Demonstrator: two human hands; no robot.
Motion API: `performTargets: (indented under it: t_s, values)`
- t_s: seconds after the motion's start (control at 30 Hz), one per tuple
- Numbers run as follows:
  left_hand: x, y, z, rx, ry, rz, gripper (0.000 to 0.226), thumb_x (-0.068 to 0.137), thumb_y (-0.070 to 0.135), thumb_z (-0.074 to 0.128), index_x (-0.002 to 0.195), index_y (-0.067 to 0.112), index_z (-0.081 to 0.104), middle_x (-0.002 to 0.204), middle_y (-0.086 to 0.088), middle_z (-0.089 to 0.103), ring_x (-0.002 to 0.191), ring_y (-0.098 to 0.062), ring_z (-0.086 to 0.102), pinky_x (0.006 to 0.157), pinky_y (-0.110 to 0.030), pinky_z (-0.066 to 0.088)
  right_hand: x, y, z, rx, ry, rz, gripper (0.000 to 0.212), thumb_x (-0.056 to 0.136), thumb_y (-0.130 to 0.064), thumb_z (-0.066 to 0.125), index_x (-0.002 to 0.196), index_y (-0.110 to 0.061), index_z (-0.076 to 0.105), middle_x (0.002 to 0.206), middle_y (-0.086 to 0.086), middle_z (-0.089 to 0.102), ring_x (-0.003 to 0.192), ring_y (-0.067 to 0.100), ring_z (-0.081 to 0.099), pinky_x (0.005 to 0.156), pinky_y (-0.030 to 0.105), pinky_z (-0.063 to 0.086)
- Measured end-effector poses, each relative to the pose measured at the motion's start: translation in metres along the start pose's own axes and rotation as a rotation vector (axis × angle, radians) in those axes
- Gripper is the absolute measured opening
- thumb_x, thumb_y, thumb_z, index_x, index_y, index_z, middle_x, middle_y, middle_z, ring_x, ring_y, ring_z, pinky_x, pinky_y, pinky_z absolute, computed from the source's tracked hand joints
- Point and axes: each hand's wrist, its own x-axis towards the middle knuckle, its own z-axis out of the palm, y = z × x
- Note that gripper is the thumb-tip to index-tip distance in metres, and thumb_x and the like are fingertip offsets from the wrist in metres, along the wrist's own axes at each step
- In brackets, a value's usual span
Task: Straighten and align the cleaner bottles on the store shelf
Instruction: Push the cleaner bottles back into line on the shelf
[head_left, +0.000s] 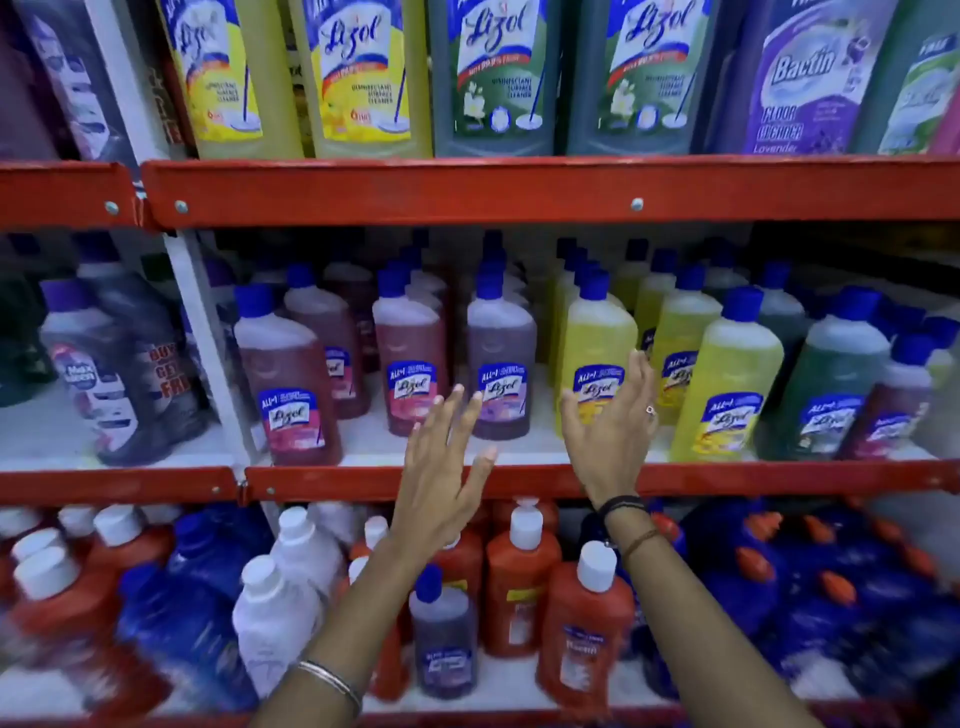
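Head: yellow-liquid bottle (597, 358) (blue-capped)

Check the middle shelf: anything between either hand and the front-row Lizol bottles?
Nothing visible. Both hands are open and empty. The left hand is spread just in front of the purple bottle; the right hand overlaps the front yellow bottle, contact unclear. Only the red shelf edge lies below them.

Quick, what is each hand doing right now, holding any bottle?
Left hand: open, fingers spread, holding nothing, in front of the purple bottle.
Right hand: open, holding nothing, palm against or just before the yellow bottle; contact unclear.
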Motion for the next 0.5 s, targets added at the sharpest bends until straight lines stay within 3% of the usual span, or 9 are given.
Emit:
performTargets:
  t_s: [0.1, 0.17, 0.33, 0.5]
  values:
    - [-0.008, -0.016, 0.005, 0.095, -0.032, -0.114, 0.065, 0.091, 0.065, 0.014, 0.146, 0.032, 0.021, 0.155, -0.001, 0.027, 0.144, -0.020, 0.017, 0.114, -0.054, 0.015, 0.002, 0.006, 0.012, -0.041, -0.085, 0.131, 0.092, 0.078, -0.055, 0.060, 0.142, -0.004, 0.018, 0.146, 0.020, 0.031, 0.133, 0.036, 0.033, 0.100, 0.049, 0.035]
    - [-0.014, -0.028, 0.006, 0.144, -0.035, -0.172, 0.062, 0.092, 0.060, 0.016, 0.146, 0.031, 0.023, 0.154, -0.002, 0.029, 0.144, -0.022, 0.017, 0.113, -0.052, 0.010, 0.005, 0.009, 0.020, -0.060, -0.134, 0.189, 0.101, 0.073, -0.056, 0.065, 0.142, -0.002, 0.015, 0.143, 0.023, 0.033, 0.129, 0.040, 0.037, 0.099, 0.049, 0.037]
    - [-0.021, -0.056, 0.007, 0.346, -0.082, -0.144, 0.060, 0.093, 0.058, 0.014, 0.145, 0.030, 0.028, 0.152, -0.002, 0.035, 0.142, -0.026, 0.020, 0.113, -0.051, 0.009, 0.017, 0.011, 0.034, -0.097, -0.209, 0.294, 0.116, 0.063, -0.049, 0.077, 0.143, 0.000, 0.010, 0.137, 0.027, 0.036, 0.120, 0.043, 0.044, 0.097, 0.048, 0.040]
    - [-0.022, -0.063, 0.009, 0.340, -0.108, -0.119, 0.061, 0.093, 0.061, 0.012, 0.144, 0.032, 0.028, 0.154, 0.001, 0.029, 0.144, -0.023, 0.012, 0.113, -0.049, 0.000, 0.029, 0.016, 0.041, -0.117, -0.237, 0.346, 0.116, 0.062, -0.043, 0.080, 0.142, 0.003, 0.010, 0.137, 0.028, 0.036, 0.123, 0.043, 0.040, 0.095, 0.046, 0.042]
